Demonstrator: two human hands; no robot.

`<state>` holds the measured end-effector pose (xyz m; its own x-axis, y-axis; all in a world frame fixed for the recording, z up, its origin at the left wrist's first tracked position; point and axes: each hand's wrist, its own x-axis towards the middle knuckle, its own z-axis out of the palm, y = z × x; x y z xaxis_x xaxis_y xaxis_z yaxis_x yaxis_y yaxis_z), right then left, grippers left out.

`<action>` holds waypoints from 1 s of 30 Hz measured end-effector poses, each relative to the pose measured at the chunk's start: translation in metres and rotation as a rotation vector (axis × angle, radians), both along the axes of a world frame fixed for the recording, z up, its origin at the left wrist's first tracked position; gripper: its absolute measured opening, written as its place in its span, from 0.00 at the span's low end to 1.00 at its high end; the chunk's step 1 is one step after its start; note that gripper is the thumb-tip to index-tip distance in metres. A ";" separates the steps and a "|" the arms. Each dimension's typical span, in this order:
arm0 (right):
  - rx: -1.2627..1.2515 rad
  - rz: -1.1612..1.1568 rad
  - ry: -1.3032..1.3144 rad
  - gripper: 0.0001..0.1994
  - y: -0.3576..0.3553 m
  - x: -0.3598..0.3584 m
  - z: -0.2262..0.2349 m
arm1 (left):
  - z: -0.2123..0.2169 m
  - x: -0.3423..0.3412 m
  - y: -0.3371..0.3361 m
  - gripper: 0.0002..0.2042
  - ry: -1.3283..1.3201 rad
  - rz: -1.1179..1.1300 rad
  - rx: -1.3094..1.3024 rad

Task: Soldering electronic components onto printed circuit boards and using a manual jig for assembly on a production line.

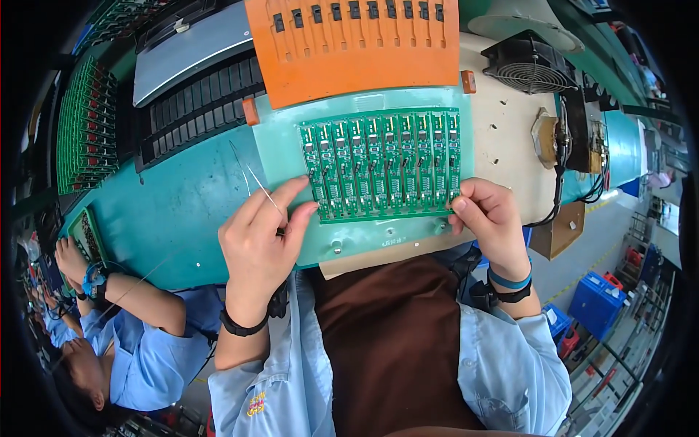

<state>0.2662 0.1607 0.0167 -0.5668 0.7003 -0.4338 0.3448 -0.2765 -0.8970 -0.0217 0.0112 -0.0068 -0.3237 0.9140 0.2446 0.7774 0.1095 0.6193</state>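
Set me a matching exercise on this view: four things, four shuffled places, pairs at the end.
Things:
1. circuit-board panel
2. orange plate
3. black fan
4. blue crate

Places:
A. upper right of the picture
B. lower right of the picture
C. between the left hand and right hand
D. top centre of the picture

Pairs: 1-C, 2-D, 3-A, 4-B

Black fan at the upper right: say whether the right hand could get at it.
Probably yes: the right hand must leave the green circuit panel, but nothing tall blocks the tan board before the fan.
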 end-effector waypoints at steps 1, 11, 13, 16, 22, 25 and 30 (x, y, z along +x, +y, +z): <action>0.000 -0.002 -0.003 0.06 0.000 0.000 0.000 | 0.000 -0.001 -0.001 0.16 0.010 -0.005 -0.002; -0.018 -0.001 0.019 0.07 -0.001 -0.001 -0.002 | 0.002 0.003 -0.004 0.16 -0.051 -0.020 -0.006; -0.020 -0.007 0.022 0.07 -0.002 0.000 -0.001 | 0.002 0.003 -0.005 0.15 -0.078 -0.005 0.029; -0.047 -0.033 0.080 0.07 -0.004 0.002 -0.002 | 0.007 0.004 -0.009 0.14 -0.140 0.008 0.037; -0.010 -0.039 0.171 0.07 -0.013 0.002 -0.003 | 0.011 0.006 -0.019 0.14 -0.474 0.067 -0.010; 0.009 -0.049 0.214 0.07 -0.017 0.001 -0.003 | 0.014 0.001 -0.027 0.13 -0.580 0.064 -0.044; -0.018 -0.060 0.288 0.06 -0.025 0.001 -0.007 | 0.018 0.012 -0.025 0.12 -0.884 0.083 0.062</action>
